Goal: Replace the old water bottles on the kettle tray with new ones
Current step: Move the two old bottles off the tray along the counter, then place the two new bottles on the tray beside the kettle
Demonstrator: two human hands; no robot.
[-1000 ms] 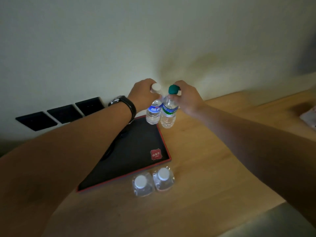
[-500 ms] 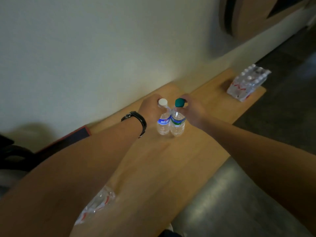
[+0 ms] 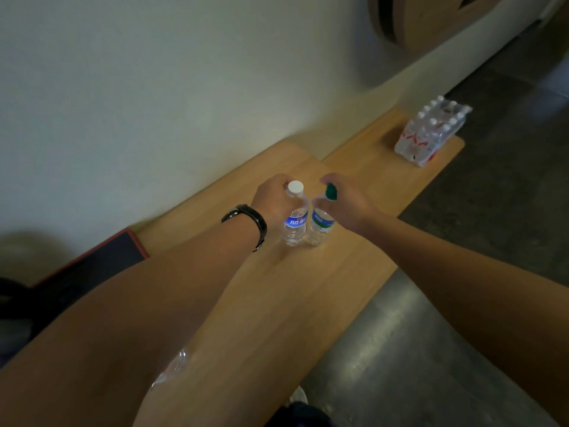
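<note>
My left hand (image 3: pixel 272 200) grips the neck of a white-capped bottle with a blue label (image 3: pixel 295 221). My right hand (image 3: pixel 348 201) grips the neck of a green-capped bottle with a green label (image 3: pixel 320 224). Both bottles stand side by side, upright, with their bases at the wooden counter (image 3: pixel 308 288); I cannot tell whether they touch it. The black kettle tray with a red rim (image 3: pixel 101 257) lies at the far left, mostly hidden by my left forearm. A new clear bottle (image 3: pixel 172 366) peeks out below that forearm near the counter's front edge.
A shrink-wrapped pack of several white-capped bottles (image 3: pixel 429 132) stands at the counter's far right end. A white wall runs behind the counter. Grey floor (image 3: pixel 462 349) lies to the right. A dark object (image 3: pixel 12 300) sits at the left edge.
Both hands carried the two bottles off the tray and to the right along the counter, then lowered them. The view swung right, bringing the pack of bottles into sight.
</note>
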